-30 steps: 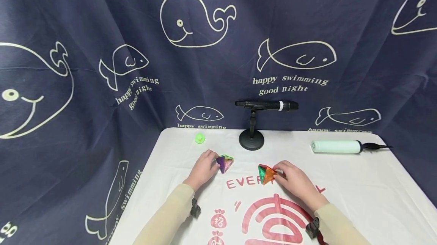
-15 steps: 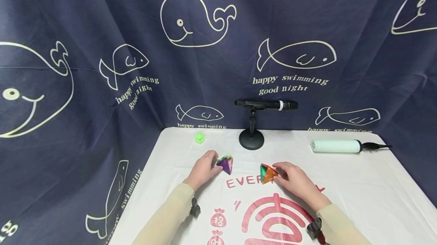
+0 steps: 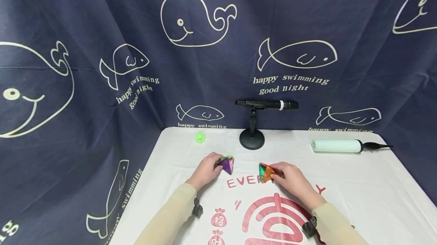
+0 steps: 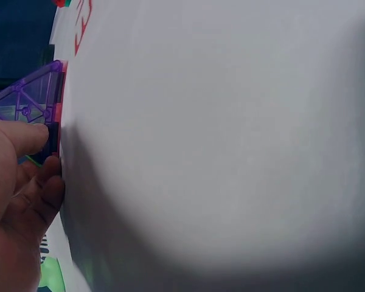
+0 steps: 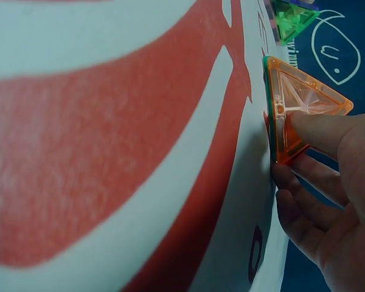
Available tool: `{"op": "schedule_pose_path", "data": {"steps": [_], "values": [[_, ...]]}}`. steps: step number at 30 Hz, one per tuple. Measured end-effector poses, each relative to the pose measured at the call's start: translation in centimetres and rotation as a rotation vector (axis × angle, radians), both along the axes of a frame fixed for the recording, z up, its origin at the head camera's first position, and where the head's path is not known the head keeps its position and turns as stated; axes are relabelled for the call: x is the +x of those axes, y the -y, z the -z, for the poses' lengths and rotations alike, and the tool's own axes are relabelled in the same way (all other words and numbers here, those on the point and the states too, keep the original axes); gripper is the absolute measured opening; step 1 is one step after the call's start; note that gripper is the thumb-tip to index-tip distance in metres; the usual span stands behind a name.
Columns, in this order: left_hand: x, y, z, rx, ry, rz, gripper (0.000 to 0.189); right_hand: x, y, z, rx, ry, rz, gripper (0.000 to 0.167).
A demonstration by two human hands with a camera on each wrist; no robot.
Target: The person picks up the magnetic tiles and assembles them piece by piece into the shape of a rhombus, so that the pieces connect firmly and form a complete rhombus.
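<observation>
My left hand (image 3: 206, 168) pinches a small pyramid of translucent magnetic tiles (image 3: 227, 165), with purple, pink and green faces. In the left wrist view the thumb lies on the purple magnetic tile (image 4: 41, 91), and the curled fingers are behind and below it. To the right, my right hand (image 3: 291, 178) grips a second magnetic-tile pyramid (image 3: 266, 173) in orange, green and red. The right wrist view has the thumb on its orange magnetic tile (image 5: 307, 97), fingers around the lower edge. A gap separates the two pyramids. Their far faces are hidden.
Behind the hands stands a black microphone (image 3: 266, 104) on a round-based stand (image 3: 251, 139). A green round toy (image 3: 200, 137) lies at the back left, a mint hand pump (image 3: 336, 146) at the back right. White printed cloth (image 3: 368, 184) covers the table; a dark curtain (image 3: 218, 74) hangs behind.
The purple pyramid has turned, so its purple face shows more toward me, and it has shifted slightly right with my left hand. My right hand's pyramid moved a little right, then back left.
</observation>
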State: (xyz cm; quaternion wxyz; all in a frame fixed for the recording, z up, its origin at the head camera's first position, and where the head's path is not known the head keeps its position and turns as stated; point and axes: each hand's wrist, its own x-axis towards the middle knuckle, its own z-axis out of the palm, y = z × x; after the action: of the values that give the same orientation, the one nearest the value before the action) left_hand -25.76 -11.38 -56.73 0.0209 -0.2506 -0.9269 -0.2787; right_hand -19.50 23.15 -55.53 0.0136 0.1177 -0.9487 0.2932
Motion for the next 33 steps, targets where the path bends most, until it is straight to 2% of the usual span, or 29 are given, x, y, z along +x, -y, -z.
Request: {"op": "schedule_pose_path", "data": {"steps": [4,19,33], "values": [[0.3,-0.3,-0.2,-0.001,0.015,-0.009,0.034,-0.1,0.4,0.0,0.008,-0.007,-0.004,0.041],[0.4,-1.9,0.4,-0.013,-0.030,0.027,0.033,-0.7,2.3,-0.1,0.023,-0.007,-0.003,0.038],[0.5,-3.6,-0.1,-0.011,-0.040,0.044,0.031,-1.4,3.4,0.0,0.019,-0.005,-0.003,0.042]]}}
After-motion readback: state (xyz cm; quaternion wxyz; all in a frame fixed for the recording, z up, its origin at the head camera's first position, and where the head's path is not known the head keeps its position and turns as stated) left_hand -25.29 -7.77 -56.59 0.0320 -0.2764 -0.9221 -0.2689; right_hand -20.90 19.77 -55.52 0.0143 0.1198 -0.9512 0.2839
